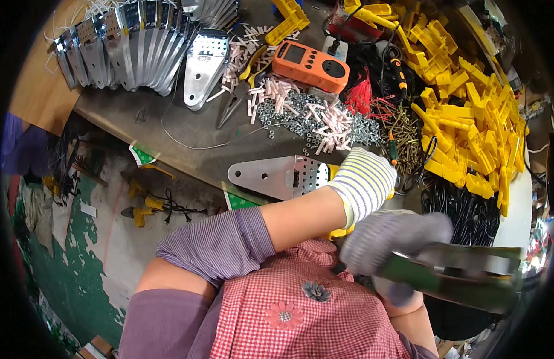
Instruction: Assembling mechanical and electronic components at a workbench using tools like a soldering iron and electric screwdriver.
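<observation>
My left hand (365,180), in a white glove with yellow and grey stripes, is closed over a yellow plastic part (341,233) at the bench edge. Against that part lies a tapered silver metal plate (277,176), with holes in its wide end. The fingertips are hidden. To the right and nearer my body, my right hand (393,239) wears a grey glove and is wrapped round a green tool (462,276). Motion blurs both, and the tool's exact kind is unclear.
Stacked metal plates (127,45) stand at the back left. An orange meter (311,64), pliers (235,103), white tubes (333,125) and loose nuts (283,116) lie mid-bench. Yellow plastic parts (468,119) pile up right, beside black cables (459,215). A yellow drill (142,210) lies below left.
</observation>
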Motion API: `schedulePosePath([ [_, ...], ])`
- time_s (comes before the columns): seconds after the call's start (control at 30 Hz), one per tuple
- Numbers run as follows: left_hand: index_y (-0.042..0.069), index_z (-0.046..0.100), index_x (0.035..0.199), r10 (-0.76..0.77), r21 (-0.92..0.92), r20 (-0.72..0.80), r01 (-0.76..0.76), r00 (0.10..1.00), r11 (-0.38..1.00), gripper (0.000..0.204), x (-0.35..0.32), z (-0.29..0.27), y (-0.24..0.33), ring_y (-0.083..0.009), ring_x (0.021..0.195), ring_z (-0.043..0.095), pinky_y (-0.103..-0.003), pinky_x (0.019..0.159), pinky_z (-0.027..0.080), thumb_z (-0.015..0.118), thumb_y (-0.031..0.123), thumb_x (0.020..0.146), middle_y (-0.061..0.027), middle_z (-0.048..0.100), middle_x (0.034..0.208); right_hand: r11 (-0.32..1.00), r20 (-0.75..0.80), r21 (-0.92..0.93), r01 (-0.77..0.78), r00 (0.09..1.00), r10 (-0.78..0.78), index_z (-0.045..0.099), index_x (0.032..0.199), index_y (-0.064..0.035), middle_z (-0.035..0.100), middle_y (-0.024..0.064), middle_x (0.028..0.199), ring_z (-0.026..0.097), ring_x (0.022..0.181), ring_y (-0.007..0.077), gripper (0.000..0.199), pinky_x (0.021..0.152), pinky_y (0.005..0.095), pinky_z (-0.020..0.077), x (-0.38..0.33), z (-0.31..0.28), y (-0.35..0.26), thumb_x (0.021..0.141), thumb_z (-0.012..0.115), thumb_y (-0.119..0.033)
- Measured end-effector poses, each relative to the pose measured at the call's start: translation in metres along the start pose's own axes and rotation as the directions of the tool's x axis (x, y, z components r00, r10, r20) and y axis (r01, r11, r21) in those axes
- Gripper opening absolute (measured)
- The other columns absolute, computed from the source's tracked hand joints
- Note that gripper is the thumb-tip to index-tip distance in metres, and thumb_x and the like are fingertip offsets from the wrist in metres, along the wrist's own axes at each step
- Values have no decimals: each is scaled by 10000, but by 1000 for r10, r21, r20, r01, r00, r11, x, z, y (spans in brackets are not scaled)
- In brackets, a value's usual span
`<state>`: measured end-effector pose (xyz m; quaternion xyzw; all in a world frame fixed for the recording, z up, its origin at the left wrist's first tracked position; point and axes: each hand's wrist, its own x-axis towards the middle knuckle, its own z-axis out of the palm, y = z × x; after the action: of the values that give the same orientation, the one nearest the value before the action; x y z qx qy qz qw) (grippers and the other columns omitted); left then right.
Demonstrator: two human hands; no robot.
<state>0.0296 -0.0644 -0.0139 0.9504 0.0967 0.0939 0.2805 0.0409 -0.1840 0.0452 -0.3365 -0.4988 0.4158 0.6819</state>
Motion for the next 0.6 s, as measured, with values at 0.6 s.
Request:
schedulePosePath([
  [0.6,69,712,998,-40,54,27,39,999,998,230,-5,-11,8,-305,863,704,-440,734,532,665,231,840,-149,709,908,996,167,-88,35,986,-20,481,1046,-43,579,145,550,613,470,294,443,472,453,540,11,-3,-11,868,748,-349],
])
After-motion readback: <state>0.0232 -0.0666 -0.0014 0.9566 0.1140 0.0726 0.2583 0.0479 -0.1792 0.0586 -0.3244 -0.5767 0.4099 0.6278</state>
